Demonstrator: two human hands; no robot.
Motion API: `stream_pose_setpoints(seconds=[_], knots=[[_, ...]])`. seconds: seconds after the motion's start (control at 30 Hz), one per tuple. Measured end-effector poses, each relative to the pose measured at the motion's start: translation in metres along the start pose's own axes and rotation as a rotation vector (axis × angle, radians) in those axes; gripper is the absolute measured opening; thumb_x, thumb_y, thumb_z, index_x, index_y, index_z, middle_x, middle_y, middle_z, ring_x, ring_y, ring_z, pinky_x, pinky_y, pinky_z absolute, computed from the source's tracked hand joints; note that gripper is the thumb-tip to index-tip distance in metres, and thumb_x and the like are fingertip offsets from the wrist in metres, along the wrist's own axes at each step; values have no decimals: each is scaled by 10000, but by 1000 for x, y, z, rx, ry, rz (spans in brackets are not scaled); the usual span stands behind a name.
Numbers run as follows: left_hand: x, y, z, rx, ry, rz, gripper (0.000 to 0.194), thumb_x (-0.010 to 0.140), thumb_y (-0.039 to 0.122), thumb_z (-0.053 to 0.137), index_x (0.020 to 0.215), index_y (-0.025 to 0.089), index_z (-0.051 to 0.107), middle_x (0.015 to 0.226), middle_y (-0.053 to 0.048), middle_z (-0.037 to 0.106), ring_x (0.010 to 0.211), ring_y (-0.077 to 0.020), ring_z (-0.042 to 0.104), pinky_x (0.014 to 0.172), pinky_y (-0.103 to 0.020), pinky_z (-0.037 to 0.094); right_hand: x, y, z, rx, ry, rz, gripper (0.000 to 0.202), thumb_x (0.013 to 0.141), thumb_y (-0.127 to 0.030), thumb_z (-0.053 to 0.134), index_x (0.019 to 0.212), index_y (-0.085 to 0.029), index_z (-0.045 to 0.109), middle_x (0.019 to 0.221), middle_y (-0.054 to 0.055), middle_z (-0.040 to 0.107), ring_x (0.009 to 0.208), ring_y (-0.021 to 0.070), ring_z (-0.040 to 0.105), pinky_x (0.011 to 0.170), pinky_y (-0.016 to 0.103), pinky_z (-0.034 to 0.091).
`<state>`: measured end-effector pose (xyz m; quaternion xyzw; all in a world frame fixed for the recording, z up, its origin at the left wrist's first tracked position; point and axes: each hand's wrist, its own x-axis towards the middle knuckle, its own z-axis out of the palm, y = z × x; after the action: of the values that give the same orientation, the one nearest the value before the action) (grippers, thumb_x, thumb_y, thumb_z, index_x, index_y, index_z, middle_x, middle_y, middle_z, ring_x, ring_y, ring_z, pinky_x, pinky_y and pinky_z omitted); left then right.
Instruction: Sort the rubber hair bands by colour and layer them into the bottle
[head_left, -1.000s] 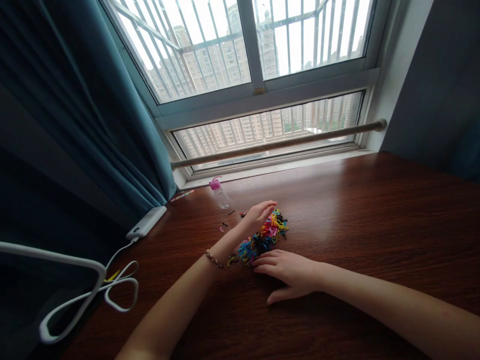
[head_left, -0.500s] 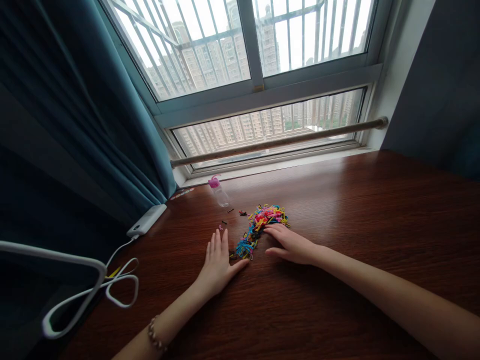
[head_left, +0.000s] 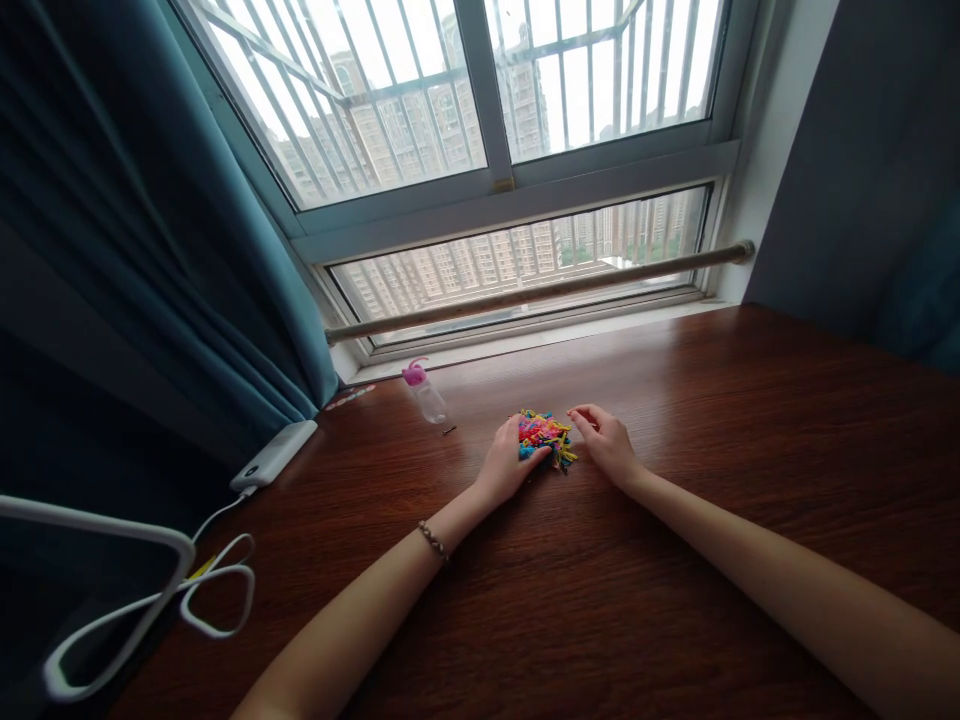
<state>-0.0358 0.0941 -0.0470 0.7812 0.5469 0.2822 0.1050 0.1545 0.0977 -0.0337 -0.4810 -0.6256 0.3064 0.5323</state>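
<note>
A heap of small colourful pieces (head_left: 546,436), pink, yellow, blue and black, lies on the brown wooden table (head_left: 540,600). My left hand (head_left: 510,460) rests against the heap's left side, thumb spread apart from the fingers and curved round the near edge. To the right of the heap is my right hand (head_left: 609,447), raised slightly, its thumb and index fingertips close together near the heap's edge. Whether anything sits between those fingertips is too small to tell.
A clear bottle with a pink lid (head_left: 427,392) stands near the window, with a small dark piece (head_left: 449,430) beside it. At the left are a white power bank (head_left: 274,455), a white cable (head_left: 217,600) and a blue curtain (head_left: 247,250).
My left hand has moved right and forward to the heap, which is now more compact. My right hand has drawn away rightward, its fingers more bent. The view has shifted slightly.
</note>
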Motion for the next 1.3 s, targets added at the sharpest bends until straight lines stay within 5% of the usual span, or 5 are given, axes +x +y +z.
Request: stream_pose_setpoints(seconds=[0.23,0.4,0.63,1.07,1.3], knots=[[5,4,-24,-252,-5,112,618,770,506,508,1256,138,406,1270,-137,468,1172,-253,433,998,-375,329,12,20,-6,-28,-11,35,359,801,-452,425,901,-151,595,879,90,654,817,205,600,751,326,455],[13,-39,-49,-44,202,-198,494,863,502,298,1084,122,524,1091,-130,579,1037,-236,529,907,-369,399,12,22,-6,-47,-117,8,354,807,-452,422,896,-158,598,860,69,653,811,196,598,744,308,443],[10,-72,-31,43,156,-225,313,828,355,432,965,97,543,1135,-164,535,1149,-270,425,1006,-453,277,8,19,-6,-125,-234,-61,388,842,-454,373,936,-154,601,864,65,654,808,192,589,741,305,433],[-1,-7,-14,-320,-138,217,410,887,322,340,1251,157,434,1283,-85,480,1171,-195,451,1012,-346,341,7,17,-4,-169,-376,-178,395,841,-442,400,1066,-179,588,1059,83,634,964,222,579,849,348,428],[34,-31,-19,-258,109,-13,368,872,352,358,1118,132,522,1204,-119,527,1150,-213,453,1011,-393,315,5,10,-5,-87,-254,-91,431,844,-480,364,837,-171,664,777,48,679,753,205,617,711,311,476]])
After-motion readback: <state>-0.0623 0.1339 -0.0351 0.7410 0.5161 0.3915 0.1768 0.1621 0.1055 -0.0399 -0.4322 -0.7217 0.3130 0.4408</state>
